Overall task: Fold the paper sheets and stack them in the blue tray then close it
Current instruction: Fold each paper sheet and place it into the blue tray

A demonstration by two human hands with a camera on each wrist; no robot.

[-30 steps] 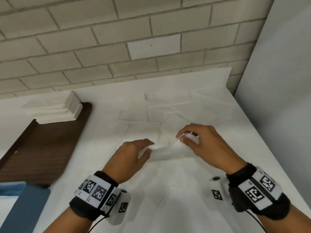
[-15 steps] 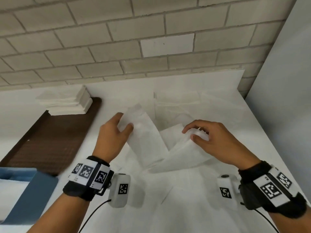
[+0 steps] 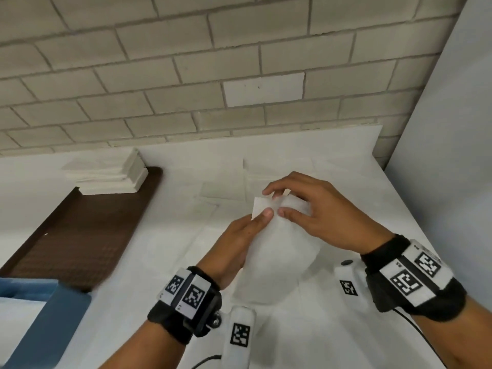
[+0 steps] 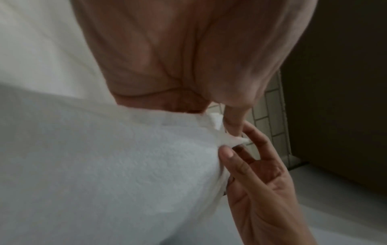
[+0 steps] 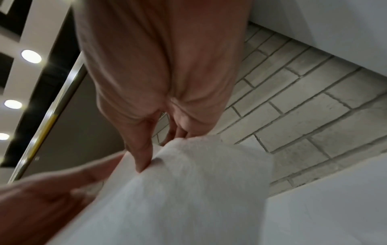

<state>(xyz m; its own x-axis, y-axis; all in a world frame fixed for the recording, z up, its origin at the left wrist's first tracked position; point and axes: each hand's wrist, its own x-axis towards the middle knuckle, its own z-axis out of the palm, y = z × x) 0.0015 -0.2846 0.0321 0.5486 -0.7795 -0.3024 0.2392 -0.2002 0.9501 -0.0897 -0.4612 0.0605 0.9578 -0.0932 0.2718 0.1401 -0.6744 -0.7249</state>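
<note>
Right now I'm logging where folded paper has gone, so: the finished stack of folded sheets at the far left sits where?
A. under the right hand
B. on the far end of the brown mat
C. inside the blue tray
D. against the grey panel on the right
B: in the head view the stack of folded sheets rests on the far end of the brown mat, apart from the blue tray.

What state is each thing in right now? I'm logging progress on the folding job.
paper sheet: doubled over, held above the table, top corners together.
left hand: pinches the sheet's top edge.
right hand: pinches the same edge.
blue tray: open, only partly in view.
folded stack: piled on the brown mat, not in the tray.
loose sheets: flat on the table, unfolded.
</note>
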